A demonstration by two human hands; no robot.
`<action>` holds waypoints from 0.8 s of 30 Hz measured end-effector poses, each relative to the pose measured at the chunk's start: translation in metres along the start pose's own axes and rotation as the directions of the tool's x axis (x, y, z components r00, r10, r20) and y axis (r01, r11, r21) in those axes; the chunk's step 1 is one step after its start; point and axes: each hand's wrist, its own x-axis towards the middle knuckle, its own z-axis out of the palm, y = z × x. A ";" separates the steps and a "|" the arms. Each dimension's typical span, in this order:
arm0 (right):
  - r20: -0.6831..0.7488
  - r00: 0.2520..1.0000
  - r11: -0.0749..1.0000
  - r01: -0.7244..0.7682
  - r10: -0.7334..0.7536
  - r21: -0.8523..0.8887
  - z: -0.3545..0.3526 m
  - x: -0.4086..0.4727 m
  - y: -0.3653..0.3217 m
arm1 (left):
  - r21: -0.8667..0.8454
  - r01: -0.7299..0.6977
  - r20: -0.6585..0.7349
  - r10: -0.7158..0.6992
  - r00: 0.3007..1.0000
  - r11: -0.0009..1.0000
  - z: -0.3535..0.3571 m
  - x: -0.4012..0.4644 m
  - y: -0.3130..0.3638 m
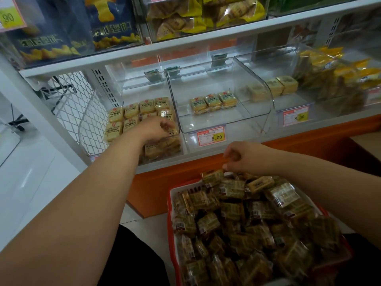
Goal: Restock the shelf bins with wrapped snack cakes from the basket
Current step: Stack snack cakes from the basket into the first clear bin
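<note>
A red basket (171, 205) piled with wrapped snack cakes (247, 221) sits low at the right. On the shelf, the left clear bin (162, 156) holds several yellow wrapped cakes (123, 118) in rows. My left hand (153, 127) reaches into this bin, and its curled fingers grip one cake among the front rows. My right hand (244, 155) hovers over the basket's far edge. Its fingers are curled with nothing visible in them, and the thumb points down just above the pile. The middle bin (226, 124) holds three cakes (213, 102) at the back.
A third bin (292, 102) on the right holds a few pale cakes and bagged snacks. Price tags (211, 137) hang on the bin fronts. An upper shelf (185, 48) carries more bags. A white mesh panel (82, 112) stands left of the bins, and an orange base (165, 182) runs below.
</note>
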 end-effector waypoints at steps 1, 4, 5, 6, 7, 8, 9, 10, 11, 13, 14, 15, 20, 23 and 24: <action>0.025 1.000 0.987 0.009 -0.005 -0.160 0.003 0.004 0.005 | 0.014 0.006 0.012 -0.006 1.000 1.000 0.000 -0.001 0.001; 0.084 0.996 0.946 -0.002 0.031 -0.325 0.011 0.012 0.020 | 0.037 0.019 0.016 -0.020 1.000 0.999 0.004 -0.010 0.005; 0.095 0.995 0.933 -0.001 0.038 -0.361 0.014 0.013 0.025 | 0.035 0.022 -0.011 -0.021 1.000 0.999 0.005 -0.016 0.007; 0.100 0.994 0.912 0.010 0.034 -0.411 0.018 0.015 0.031 | 0.031 0.020 -0.061 -0.018 0.998 0.999 0.007 -0.023 0.010; 0.098 0.995 0.885 0.031 0.016 -0.465 0.022 0.016 0.036 | 0.034 0.011 -0.140 -0.007 0.990 0.999 0.009 -0.030 0.013; 0.090 0.996 0.861 0.050 -0.005 -0.506 0.027 0.017 0.042 | 0.041 -0.003 -0.234 0.012 0.972 0.999 0.011 -0.038 0.018; 0.087 0.996 0.842 0.060 -0.016 -0.537 0.033 0.018 0.048 | 0.040 -0.040 -0.332 0.051 0.942 0.998 0.014 -0.048 0.024; 0.092 0.996 0.811 0.061 -0.009 -0.583 0.040 0.018 0.055 | 0.022 -0.100 -0.415 0.100 0.904 0.995 0.018 -0.058 0.032; 0.102 0.995 0.756 0.053 0.018 -0.653 0.047 0.018 0.062 | -0.016 -0.173 -0.453 0.147 0.879 0.985 0.023 -0.068 0.041; 0.099 0.990 0.617 0.017 0.098 -0.787 0.059 0.016 0.072 | -0.107 -0.261 -0.393 0.201 0.897 0.959 0.037 -0.086 0.056; 0.073 0.991 0.579 -0.004 0.110 -0.815 0.063 0.014 0.074 | -0.154 -0.268 -0.320 0.208 0.924 0.951 0.046 -0.092 0.061; 0.043 0.994 0.564 -0.020 0.099 -0.826 0.065 0.012 0.075 | -0.186 -0.259 -0.240 0.212 0.947 0.948 0.054 -0.097 0.063; -0.124 0.991 0.651 -0.126 0.050 -0.749 0.049 0.009 0.065 | -0.277 -0.221 -0.023 0.224 0.974 0.935 0.074 -0.101 0.063; -0.171 0.978 0.924 -0.170 0.116 -0.343 0.015 0.006 0.048 | -0.306 -0.213 -0.010 0.220 0.975 0.928 0.068 -0.098 0.059; -0.150 0.980 0.974 -0.152 0.128 -0.165 0.002 0.004 0.041 | -0.308 -0.206 0.000 0.216 0.976 0.929 0.064 -0.096 0.058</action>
